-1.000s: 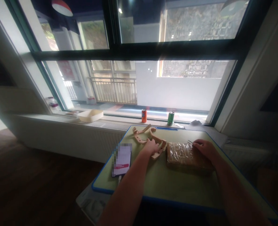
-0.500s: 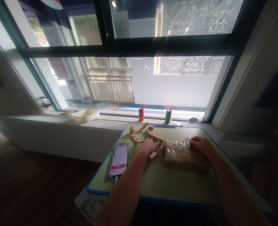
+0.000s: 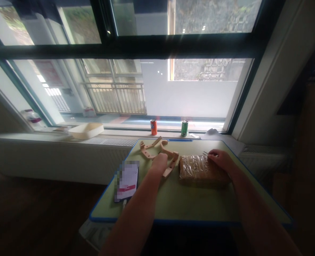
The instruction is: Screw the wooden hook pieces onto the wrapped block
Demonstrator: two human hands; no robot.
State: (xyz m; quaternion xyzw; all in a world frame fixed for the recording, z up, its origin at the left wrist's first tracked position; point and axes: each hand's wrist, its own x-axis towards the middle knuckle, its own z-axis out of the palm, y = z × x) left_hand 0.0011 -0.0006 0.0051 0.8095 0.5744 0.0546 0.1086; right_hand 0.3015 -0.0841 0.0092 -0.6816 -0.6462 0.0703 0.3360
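My left hand (image 3: 159, 162) is closed, back toward me, over the table between curved wooden pieces with holes. Its fingertips are hidden, so I cannot make out what they hold. Just beyond it lies one angled wooden piece (image 3: 146, 152); to its right is another wooden piece (image 3: 170, 166), its near end close to my wrist. My right hand (image 3: 220, 158) pinches a thin metal rod (image 3: 205, 153) above the far right part of a brown box (image 3: 194, 167) wrapped in clear plastic.
A phone (image 3: 127, 181) with a cable plugged in lies at the left of the blue-edged table (image 3: 189, 209). On the windowsill stand an orange can (image 3: 153, 127), a green can (image 3: 184, 128) and a cream tray (image 3: 86, 131). A cardboard box (image 3: 311, 149) is at far right.
The view has turned a little to the right, so everything sits further left. My left hand's fingers have drawn in, away from the right wooden piece. My right hand stays by the box.
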